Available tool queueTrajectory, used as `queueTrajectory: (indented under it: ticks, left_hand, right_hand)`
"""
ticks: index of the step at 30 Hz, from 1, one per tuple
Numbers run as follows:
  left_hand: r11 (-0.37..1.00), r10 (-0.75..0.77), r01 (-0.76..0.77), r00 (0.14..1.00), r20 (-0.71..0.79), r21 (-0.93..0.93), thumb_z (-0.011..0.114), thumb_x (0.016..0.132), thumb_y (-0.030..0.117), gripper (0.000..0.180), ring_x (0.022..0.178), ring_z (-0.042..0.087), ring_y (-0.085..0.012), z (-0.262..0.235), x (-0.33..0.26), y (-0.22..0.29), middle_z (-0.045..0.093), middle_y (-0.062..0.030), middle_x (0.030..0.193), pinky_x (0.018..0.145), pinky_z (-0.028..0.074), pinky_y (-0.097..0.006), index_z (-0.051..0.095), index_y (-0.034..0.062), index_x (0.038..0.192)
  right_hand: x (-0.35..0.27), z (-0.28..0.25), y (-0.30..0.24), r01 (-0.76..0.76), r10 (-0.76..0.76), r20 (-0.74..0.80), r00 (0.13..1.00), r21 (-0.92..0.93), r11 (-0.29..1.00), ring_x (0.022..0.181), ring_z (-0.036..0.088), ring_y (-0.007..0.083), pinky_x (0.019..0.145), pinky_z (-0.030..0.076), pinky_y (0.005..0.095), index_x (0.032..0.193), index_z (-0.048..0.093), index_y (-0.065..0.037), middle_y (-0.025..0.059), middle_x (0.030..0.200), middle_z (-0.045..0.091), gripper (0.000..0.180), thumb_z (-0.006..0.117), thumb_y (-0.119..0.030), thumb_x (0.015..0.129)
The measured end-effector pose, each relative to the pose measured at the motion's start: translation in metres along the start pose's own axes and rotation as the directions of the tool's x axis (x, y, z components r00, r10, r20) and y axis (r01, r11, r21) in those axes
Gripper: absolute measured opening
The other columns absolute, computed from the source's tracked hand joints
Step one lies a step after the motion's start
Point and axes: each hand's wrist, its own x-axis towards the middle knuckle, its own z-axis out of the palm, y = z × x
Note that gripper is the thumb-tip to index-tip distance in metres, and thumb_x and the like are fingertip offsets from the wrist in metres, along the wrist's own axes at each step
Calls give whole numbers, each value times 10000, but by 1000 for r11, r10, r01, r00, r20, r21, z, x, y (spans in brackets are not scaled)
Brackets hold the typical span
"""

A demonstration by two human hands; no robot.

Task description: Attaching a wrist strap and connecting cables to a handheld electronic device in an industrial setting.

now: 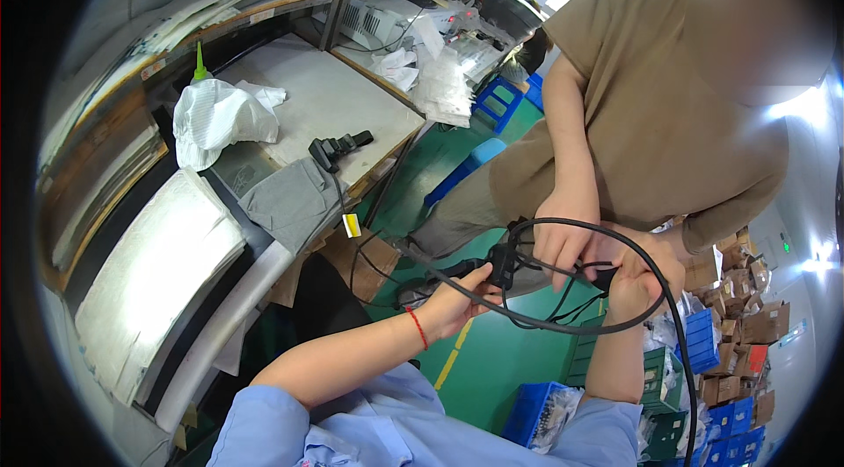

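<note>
My left hand (455, 302), with a red string at the wrist, grips a black connector (502, 265) with its thumb and fingers. Closed around a black plug-like cable end (603, 279) is my right hand (635, 289); its exact shape is partly hidden. A thick black cable (576, 327) makes a wide loop in front of both hands and runs down at the right. Thinner black leads hang between them. A person facing me reaches in; one hand (567, 229) touches the leads near my right hand, and the other is mostly behind my right hand.
At left stands a workbench (352, 89) with another black connector (334, 150), a yellow-tagged cable (352, 225), grey cloth (294, 194) and a white bag (220, 120). A blue stool (498, 105) stands beyond. Blue bins (532, 410) and stacked cartons (760, 322) are at right.
</note>
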Motion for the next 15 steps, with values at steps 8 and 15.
queueTrajectory:
  ticks: [8, 15]
  left_hand:
    - [978, 62, -48, 996, 63, -202, 567, 950, 328, 334, 752, 643, -133, -7, 1, -9, 663, -78, 876, 632, 532, -208, 629, 3, 994]
    - [957, 142, -142, 990, -16, -255, 574, 946, 345, 332, 727, 632, -126, -10, 2, 11, 651, -59, 837, 597, 523, -199, 607, 14, 952]
  right_hand:
    - [18, 16, 16, 130, -139, 124, 982, 76, 989, 586, 532, 213, 546, 490, 324, 903, 505, 25, 106, 673, 502, 532, 500, -506, 922]
    - [21, 35, 6, 185, -164, 237, 957, -66, 981, 679, 657, 265, 624, 544, 330, 897, 580, 44, 162, 728, 645, 414, 562, -367, 938]
